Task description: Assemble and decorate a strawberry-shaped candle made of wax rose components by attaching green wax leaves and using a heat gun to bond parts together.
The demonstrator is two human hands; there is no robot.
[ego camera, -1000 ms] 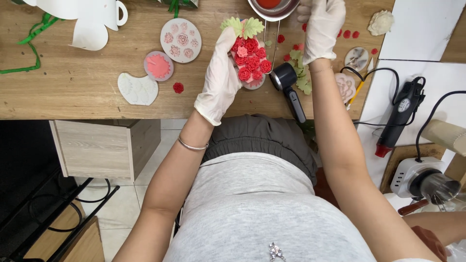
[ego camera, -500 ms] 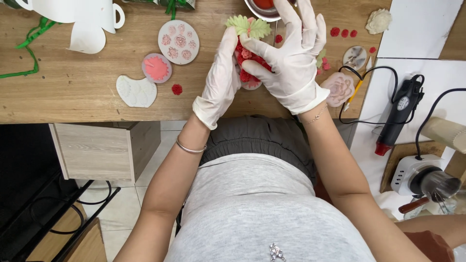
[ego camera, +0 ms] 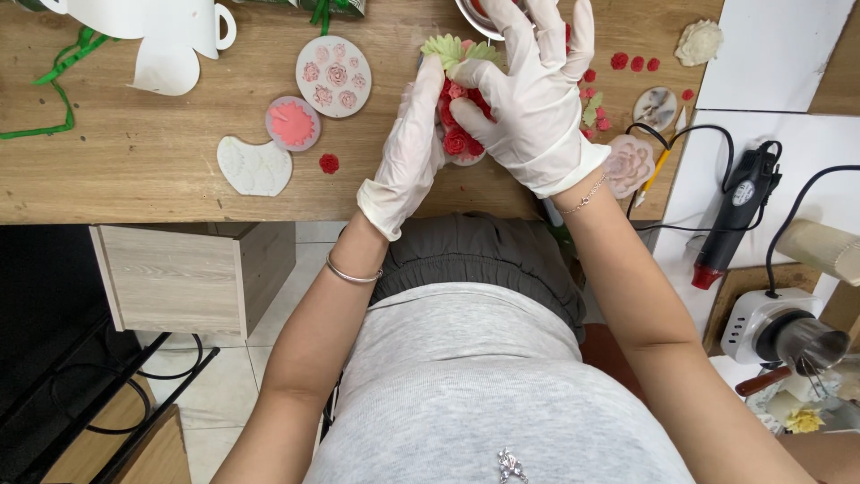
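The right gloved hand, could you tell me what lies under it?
Under the right hand show red roses and pale green leaves, with the left hand alongside. What the flowers sit on is covered.

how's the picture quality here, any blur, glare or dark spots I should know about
Head view: lighting is even and soft across the wooden table, with no strong glare. The left hand and right hand look sharp around the red flower cluster. The floor area at lower left is dim, and the frame edges bend slightly from the wide lens.
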